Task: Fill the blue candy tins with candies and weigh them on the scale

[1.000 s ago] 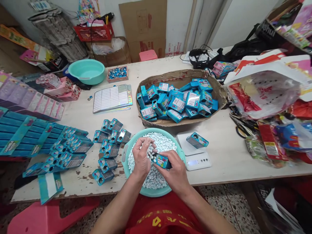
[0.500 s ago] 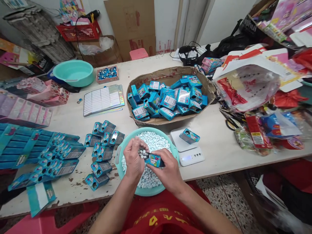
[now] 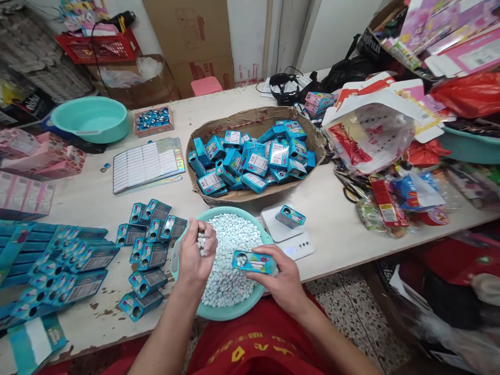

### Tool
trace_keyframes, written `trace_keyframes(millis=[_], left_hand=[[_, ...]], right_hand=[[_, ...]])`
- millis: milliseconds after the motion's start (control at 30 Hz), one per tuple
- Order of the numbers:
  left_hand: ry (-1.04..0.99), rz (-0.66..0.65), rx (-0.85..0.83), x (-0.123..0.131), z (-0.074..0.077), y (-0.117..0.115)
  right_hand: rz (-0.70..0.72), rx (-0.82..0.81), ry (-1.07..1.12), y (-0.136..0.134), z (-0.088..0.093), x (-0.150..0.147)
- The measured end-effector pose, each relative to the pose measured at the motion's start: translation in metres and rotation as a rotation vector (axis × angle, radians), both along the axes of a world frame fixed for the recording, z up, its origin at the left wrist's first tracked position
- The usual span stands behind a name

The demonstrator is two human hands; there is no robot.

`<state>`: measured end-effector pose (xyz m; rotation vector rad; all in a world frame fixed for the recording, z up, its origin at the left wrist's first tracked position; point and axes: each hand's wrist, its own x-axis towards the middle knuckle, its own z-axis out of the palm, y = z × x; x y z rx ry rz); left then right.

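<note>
A small blue candy box (image 3: pixel 254 262) is gripped by my right hand (image 3: pixel 284 276) over the right part of a turquoise basin. White candies show in the round hole at the box's left end. My left hand (image 3: pixel 198 255), raised over the basin's left side, is curled around a handful of white candies (image 3: pixel 202 244). Below both hands the turquoise basin (image 3: pixel 230 313) holds a heap of loose white candies (image 3: pixel 230 284). Just right of it, another blue box (image 3: pixel 290 216) lies on a white digital scale (image 3: pixel 273 223).
Blue boxes (image 3: pixel 152 255) with open holes stand left of the basin, beside more stacked ones (image 3: pixel 82 260). Behind, a cardboard tray (image 3: pixel 250 200) is full of blue boxes. Sticker sheets (image 3: pixel 146 164) and another turquoise basin (image 3: pixel 91 120) lie at left; scissors (image 3: pixel 349 192) and packets at right.
My hands have moved apart. The left, still holding candies, has drawn away leftward from the box; the right has turned the box so its holed end shows. The view has swung right.
</note>
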<state>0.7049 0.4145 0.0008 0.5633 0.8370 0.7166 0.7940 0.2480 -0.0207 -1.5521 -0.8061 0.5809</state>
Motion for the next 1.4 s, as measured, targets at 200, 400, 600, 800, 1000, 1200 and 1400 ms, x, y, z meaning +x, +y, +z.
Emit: trace_keyframes(millis=[200, 400, 600, 800, 1000, 1200, 1400], left_hand=[[0.354, -0.313, -0.076, -0.01, -0.066, -0.007], [0.363, -0.137, -0.136, 0.001, -0.079, -0.008], [0.255, -0.105, -0.204, 0.01, -0.08, 0.009], [0.188, -0.088, -0.282, 0.018, -0.082, 0.0], [0.046, 0.033, -0.071, 0.032, -0.021, -0.011], [0.079, 0.119, 0.31, 0.042, 0.008, -0.02], [0.148, 0.155, 0.37, 0.036, -0.004, -0.015]], right_hand=[[-0.575, -0.162, -0.204, -0.072, -0.024, 0.071], [-1.057, -0.384, -0.261, -0.106, -0.113, 0.16], [-1.045, -0.385, -0.423, -0.103, -0.118, 0.154], [-0.485, -0.265, -0.357, -0.022, -0.1, 0.122], [-0.211, -0.09, -0.383, 0.016, -0.039, 0.072], [0.042, -0.063, -0.338, 0.034, -0.013, 0.018], [0.026, -0.068, -0.313, 0.044, -0.02, 0.011]])
